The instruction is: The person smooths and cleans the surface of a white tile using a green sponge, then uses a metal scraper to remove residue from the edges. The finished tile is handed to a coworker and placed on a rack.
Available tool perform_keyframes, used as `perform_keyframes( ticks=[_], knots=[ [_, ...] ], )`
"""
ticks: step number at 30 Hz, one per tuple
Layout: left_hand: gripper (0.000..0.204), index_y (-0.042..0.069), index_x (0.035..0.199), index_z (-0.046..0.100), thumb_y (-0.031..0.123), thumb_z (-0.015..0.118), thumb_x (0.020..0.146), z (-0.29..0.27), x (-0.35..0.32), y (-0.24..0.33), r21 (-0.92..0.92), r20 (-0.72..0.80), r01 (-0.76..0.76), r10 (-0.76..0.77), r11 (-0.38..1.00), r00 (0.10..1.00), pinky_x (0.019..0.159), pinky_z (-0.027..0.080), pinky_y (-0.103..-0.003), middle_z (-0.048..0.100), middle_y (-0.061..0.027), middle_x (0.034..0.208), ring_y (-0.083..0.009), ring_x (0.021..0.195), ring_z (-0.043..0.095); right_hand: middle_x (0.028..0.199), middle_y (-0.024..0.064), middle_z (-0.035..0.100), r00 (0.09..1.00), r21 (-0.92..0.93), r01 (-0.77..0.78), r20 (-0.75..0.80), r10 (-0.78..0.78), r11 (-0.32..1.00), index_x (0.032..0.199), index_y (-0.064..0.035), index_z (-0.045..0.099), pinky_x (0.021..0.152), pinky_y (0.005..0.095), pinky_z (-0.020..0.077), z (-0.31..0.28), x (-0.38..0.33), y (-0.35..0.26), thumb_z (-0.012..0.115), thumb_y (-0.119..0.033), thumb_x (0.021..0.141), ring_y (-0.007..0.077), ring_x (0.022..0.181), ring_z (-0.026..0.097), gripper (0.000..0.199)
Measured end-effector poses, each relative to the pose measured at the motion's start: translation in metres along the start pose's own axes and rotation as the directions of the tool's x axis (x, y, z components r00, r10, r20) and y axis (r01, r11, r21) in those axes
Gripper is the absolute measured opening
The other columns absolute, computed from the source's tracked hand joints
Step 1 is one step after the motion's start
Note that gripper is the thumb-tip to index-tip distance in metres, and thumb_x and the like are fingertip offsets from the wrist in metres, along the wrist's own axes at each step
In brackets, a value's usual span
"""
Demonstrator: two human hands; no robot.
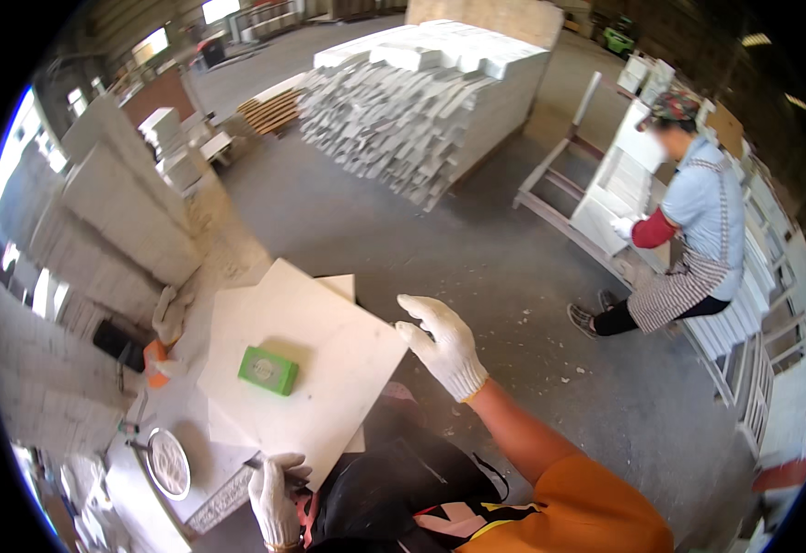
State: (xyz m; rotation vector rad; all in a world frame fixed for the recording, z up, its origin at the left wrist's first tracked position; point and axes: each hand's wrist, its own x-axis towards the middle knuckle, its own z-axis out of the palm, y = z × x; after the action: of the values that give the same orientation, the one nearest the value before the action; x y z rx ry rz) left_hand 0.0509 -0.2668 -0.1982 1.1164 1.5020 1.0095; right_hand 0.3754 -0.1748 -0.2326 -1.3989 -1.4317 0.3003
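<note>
A pale, flat square slab [338, 355] lies on top of other slabs on a workbench, turned so one corner points right. On it rests a green rectangular block [268, 370]. My right hand [447, 350], in a white knit glove, is beside that right corner, fingers stretched out and thumb apart. The thumb is close to the corner; whether it touches I cannot tell. My left hand [274, 502], gloved too, is at the slab's near edge, its fingers curled round a small dark tool [298, 475] that is mostly hidden.
A white bowl of pale paste [169, 464] stands at the bench's left. Behind it are an orange object [155, 365] and upright stone slabs [117, 217]. A big stack of white strips [403, 120] stands ahead. At right, a co-worker [698, 221] handles white pieces beside a metal frame [550, 180].
</note>
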Motion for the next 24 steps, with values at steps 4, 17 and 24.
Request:
perform_keyframes(
  ticks=[4,17,24],
  knots=[
    [0.05,-0.002,0.114,0.07,0.039,0.044,0.105,0.006,0.0,0.011,-0.154,0.175,0.096,-0.069,0.983,0.982,0.08,0.049,-0.031,0.073,-0.0118,0.096,-0.0174,0.083,0.065,0.113,0.0179,0.07,0.963,0.199,0.071,0.244,-0.119,0.977,0.123,-0.0025,0.067,0.085,0.0373,0.0557,0.023,-0.029,-0.053,0.073,-0.008,0.085,0.0316,0.097,0.07,0.039],
    [0.055,0.002,0.129,0.063,0.048,0.049,0.104,-0.063,-0.041,-0.026,-0.467,0.134,0.169,-0.12,0.868,0.984,0.08,0.051,-0.029,0.07,-0.0077,0.096,-0.015,0.086,0.065,0.126,0.0193,0.063,0.683,0.246,0.355,0.591,-0.429,0.902,0.134,0.0002,0.058,0.094,0.0372,0.0523,0.128,-0.036,-0.123,0.073,-0.014,0.087,0.0284,0.109,0.065,0.051],
    [0.05,0.0,0.133,0.059,0.041,0.048,0.107,-0.084,-0.05,-0.059,-0.694,-0.249,-0.067,-0.152,0.717,0.956,0.088,0.049,-0.029,0.067,-0.0085,0.118,-0.0161,0.102,0.062,0.127,0.0208,0.064,0.315,0.346,0.124,0.875,-0.368,0.93,0.139,-0.0037,0.054,0.096,0.0385,0.0512,0.176,-0.068,-0.192,0.073,-0.025,0.09,0.0326,0.116,0.063,0.056]
  ],
)
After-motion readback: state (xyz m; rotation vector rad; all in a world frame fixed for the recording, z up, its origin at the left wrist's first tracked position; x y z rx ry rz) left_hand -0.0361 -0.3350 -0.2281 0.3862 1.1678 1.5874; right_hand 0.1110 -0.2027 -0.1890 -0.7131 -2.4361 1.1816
